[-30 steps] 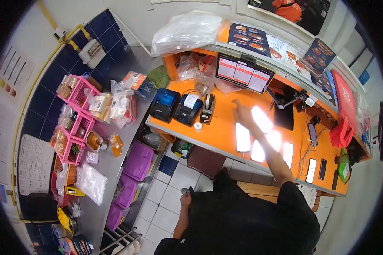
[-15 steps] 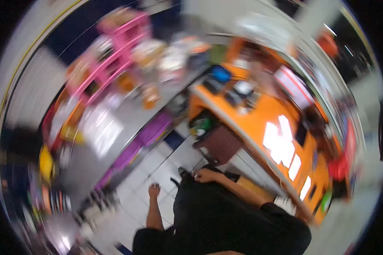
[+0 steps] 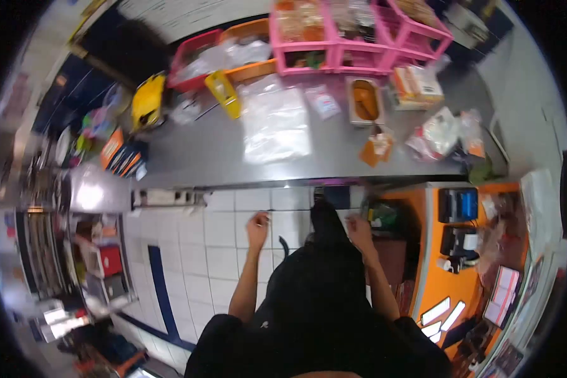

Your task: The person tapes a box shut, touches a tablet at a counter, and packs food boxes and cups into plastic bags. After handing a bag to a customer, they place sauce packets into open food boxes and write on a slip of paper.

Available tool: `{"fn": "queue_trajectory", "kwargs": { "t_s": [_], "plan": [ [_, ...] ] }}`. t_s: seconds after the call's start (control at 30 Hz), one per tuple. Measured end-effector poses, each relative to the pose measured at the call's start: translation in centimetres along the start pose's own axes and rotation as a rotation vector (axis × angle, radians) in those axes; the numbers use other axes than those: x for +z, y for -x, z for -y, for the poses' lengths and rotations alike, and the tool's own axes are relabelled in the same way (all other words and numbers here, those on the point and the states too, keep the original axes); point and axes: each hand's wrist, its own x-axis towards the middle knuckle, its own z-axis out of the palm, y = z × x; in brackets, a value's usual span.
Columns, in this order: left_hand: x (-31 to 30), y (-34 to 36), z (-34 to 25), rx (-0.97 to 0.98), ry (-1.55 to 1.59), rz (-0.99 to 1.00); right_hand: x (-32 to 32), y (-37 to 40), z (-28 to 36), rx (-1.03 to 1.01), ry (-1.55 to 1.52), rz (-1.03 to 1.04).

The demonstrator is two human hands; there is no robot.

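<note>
My left hand [image 3: 257, 230] hangs above the white tiled floor, its fingers curled in. A small pale spot shows at its fingertips, but I cannot make out what it is. On the other side of my dark clothing, my right hand [image 3: 359, 231] is bent inward, slightly blurred, with anything inside it hidden. Both hands are apart from the steel counter [image 3: 201, 157] in front. On that counter lie a stack of clear plastic bags [image 3: 276, 123] and a metal container [image 3: 364, 104] of orange-brown contents with a utensil in it.
Pink baskets [image 3: 362, 57] of packets line the counter's back. A yellow object [image 3: 150, 101] and a striped packet [image 3: 121, 154] stand left. To the right is an orange desk [image 3: 428, 246] with a black-and-blue device [image 3: 458, 205]. Shelves [image 3: 97, 264] are at left.
My view has turned left, so the counter now runs straight across ahead and the orange desk is at my right. My right hand has moved away from my body's front to its right side.
</note>
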Motion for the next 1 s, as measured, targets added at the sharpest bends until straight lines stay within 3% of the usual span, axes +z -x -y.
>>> {"fn": "queue_trajectory", "kwargs": {
  "t_s": [0.07, 0.1, 0.13, 0.17, 0.23, 0.3, 0.33, 0.37, 0.4, 0.43, 0.47, 0.5, 0.53, 0.57, 0.6, 0.73, 0.83, 0.93, 0.97, 1.0],
  "plan": [
    [0.5, -6.6, -5.3, 0.034, -0.079, -0.213, -0.6, -3.5, 2.8, 0.021, -0.052, -0.11],
    [0.9, -11.0, -4.7, 0.21, -0.017, -0.355, 0.4, -5.8, 2.5, 0.036, -0.172, -0.125],
    [0.7, -14.2, -8.4, 0.157, 0.111, -0.303, 0.3, -7.8, 4.1, -0.086, -0.098, -0.223],
    [1.5, -17.9, -8.5, 0.133, -0.024, -0.419, 0.9, -10.1, 4.9, -0.031, -0.202, -0.232],
    [2.6, -25.6, -4.4, 0.102, -0.2, -0.319, 0.6, -14.2, 8.2, -0.04, -0.25, -0.178],
    [2.7, -29.5, -4.3, -0.101, -0.402, -0.26, 2.3, -19.1, 8.3, -0.04, -0.16, -0.166],
    [2.3, -32.1, 3.4, 0.771, -0.897, -0.187, 3.9, -21.5, 9.0, -0.045, -0.069, -0.15],
    [5.2, -30.4, -1.7, 0.302, -0.962, -0.198, 3.0, -23.7, 10.8, 0.08, -0.235, 0.084],
    [5.6, -29.5, -5.2, 0.157, -0.858, 0.041, 6.6, -25.7, 8.2, 0.011, 0.103, -0.118],
    [7.9, -30.1, -3.9, 0.13, -0.64, -0.185, 7.2, -27.9, 4.4, -0.085, 0.086, 0.26],
    [8.3, -29.4, -10.2, 0.059, -0.587, -0.235, 9.5, -29.3, 1.4, -0.327, 0.479, 0.013],
    [10.4, -30.2, -11.4, 0.158, -0.415, -0.435, 6.5, -29.4, 8.5, 0.046, 0.016, -0.094],
    [10.8, -31.0, -13.6, 0.257, -0.298, -0.413, 5.5, -30.4, 8.8, -0.004, 0.091, -0.073],
    [9.3, -29.7, -17.9, 0.227, -0.273, -0.352, 4.1, -29.5, 8.8, -0.024, -0.084, -0.053],
    [8.2, -29.6, -21.0, 0.193, -0.229, -0.278, 4.1, -30.2, 7.0, -0.008, 0.017, -0.033],
    [-0.6, -31.6, -21.5, 0.029, -0.048, -0.392, 2.5, -31.0, 4.8, -0.069, 0.108, 0.087],
    [-11.9, -32.1, -17.3, 0.128, -0.178, -0.66, 0.5, -29.9, 6.9, -0.028, 0.22, 0.039],
    [-26.3, -32.6, -14.8, 0.11, -0.475, -0.705, 0.4, -28.6, 10.3, -0.033, 0.329, -0.067],
    [-31.3, -34.2, -11.1, 0.245, -0.573, -0.757, 0.5, -27.9, 12.5, -0.121, 0.478, -0.155],
    [-35.8, -34.7, -11.5, 0.157, -0.603, -0.688, 1.0, -27.3, 14.7, -0.206, 0.628, -0.243]
  ]
}}
